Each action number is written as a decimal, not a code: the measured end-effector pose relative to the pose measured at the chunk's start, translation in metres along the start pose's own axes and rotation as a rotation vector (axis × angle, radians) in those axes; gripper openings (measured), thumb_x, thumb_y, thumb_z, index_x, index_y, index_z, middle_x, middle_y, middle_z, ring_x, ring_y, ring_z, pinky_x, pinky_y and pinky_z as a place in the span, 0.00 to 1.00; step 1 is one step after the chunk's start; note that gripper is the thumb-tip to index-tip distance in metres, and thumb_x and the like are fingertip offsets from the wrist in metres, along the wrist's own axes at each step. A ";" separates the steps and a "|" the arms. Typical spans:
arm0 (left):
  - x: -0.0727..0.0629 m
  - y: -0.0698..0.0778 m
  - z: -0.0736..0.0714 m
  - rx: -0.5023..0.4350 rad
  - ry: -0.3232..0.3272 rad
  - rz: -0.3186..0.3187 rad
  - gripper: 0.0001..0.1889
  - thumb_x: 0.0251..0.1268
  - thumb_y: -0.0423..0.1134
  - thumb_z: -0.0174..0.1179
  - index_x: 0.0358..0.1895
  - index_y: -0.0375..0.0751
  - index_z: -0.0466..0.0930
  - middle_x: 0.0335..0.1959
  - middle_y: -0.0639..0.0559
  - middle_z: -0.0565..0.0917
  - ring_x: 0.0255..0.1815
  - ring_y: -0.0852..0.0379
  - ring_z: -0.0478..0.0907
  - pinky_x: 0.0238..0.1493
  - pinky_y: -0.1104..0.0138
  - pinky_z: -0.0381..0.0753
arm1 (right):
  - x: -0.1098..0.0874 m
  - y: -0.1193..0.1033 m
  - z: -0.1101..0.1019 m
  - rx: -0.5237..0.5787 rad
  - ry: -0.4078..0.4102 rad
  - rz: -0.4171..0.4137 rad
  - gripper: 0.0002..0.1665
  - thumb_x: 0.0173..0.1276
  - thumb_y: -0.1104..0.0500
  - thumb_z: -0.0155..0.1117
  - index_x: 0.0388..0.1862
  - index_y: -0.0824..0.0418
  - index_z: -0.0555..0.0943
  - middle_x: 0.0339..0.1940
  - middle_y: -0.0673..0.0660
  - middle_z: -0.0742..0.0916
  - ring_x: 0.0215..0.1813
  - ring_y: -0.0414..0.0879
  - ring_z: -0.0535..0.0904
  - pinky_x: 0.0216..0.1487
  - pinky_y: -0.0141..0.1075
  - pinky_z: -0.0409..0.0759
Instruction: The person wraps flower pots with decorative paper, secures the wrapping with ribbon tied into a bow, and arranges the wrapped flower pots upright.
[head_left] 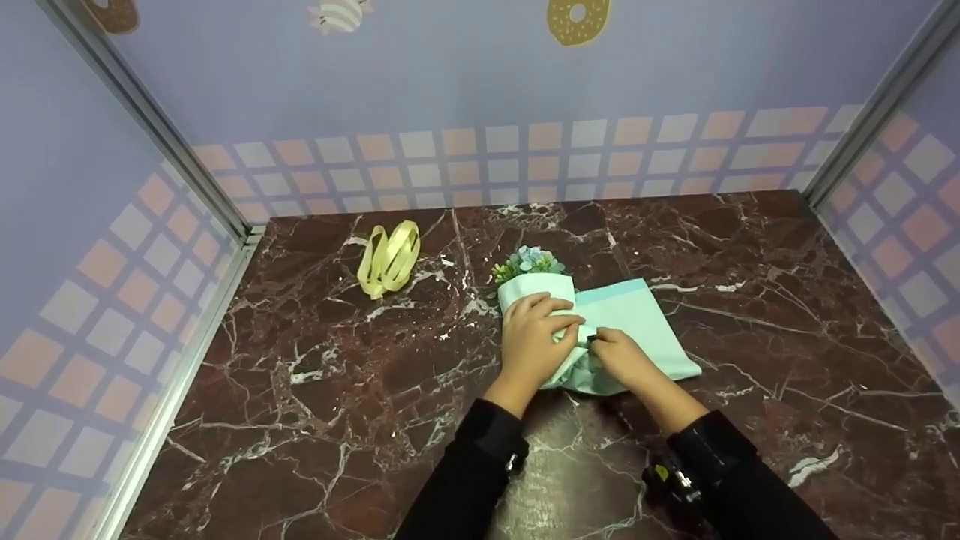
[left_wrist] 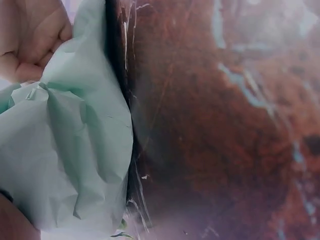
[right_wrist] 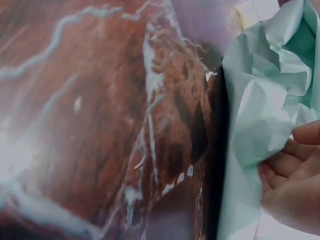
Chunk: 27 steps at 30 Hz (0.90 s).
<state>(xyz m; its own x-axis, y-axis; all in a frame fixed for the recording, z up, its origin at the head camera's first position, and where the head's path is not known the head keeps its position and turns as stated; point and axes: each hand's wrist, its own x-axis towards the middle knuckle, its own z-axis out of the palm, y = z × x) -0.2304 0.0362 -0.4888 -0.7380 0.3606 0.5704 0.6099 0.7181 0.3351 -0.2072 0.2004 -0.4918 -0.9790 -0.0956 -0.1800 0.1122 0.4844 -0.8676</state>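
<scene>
A small bouquet of blue flowers and green leaves (head_left: 528, 259) lies wrapped in pale mint wrapping paper (head_left: 637, 322). Its flower heads poke out at the far end. Over the wrapped part lies my left hand (head_left: 531, 337), gripping the folded paper with bent fingers, thumb toward the right hand. My right hand (head_left: 621, 358) pinches the crumpled lower part of the paper, close to the left thumb. A small dark piece (head_left: 592, 339) shows at the right fingertips; its kind is unclear. The right wrist view shows the right fingers (right_wrist: 287, 167) curled at the creased paper (right_wrist: 260, 115).
A looped yellow ribbon (head_left: 390, 259) lies on the dark red marble tabletop (head_left: 360, 420), left of the bouquet. Patterned panels (head_left: 465, 82) close off the back and both sides. To the right, the paper spreads flat with a blue edge strip.
</scene>
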 end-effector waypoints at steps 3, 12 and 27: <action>-0.001 -0.001 0.000 -0.015 -0.003 -0.010 0.08 0.66 0.45 0.60 0.38 0.59 0.90 0.49 0.62 0.83 0.62 0.55 0.72 0.69 0.57 0.62 | 0.004 -0.001 0.000 0.104 -0.024 0.025 0.13 0.67 0.67 0.41 0.23 0.58 0.66 0.17 0.49 0.69 0.21 0.42 0.60 0.29 0.36 0.62; 0.003 0.005 0.002 0.048 -0.006 0.005 0.08 0.64 0.46 0.61 0.36 0.60 0.91 0.47 0.64 0.84 0.60 0.56 0.73 0.67 0.58 0.63 | 0.009 0.003 -0.004 0.445 -0.056 0.221 0.34 0.80 0.51 0.34 0.70 0.78 0.59 0.66 0.76 0.70 0.67 0.63 0.68 0.68 0.47 0.67; 0.012 0.015 0.003 0.132 -0.093 0.000 0.08 0.64 0.48 0.61 0.35 0.59 0.91 0.46 0.66 0.84 0.60 0.59 0.72 0.67 0.60 0.63 | 0.016 -0.003 -0.001 0.510 -0.082 0.255 0.36 0.80 0.42 0.32 0.74 0.66 0.59 0.61 0.60 0.74 0.57 0.49 0.74 0.64 0.43 0.67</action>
<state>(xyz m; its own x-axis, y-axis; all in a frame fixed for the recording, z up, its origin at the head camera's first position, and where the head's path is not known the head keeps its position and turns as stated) -0.2306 0.0533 -0.4795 -0.7654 0.4094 0.4964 0.5710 0.7879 0.2306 -0.2238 0.1983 -0.4911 -0.8961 -0.1077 -0.4307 0.4309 0.0219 -0.9021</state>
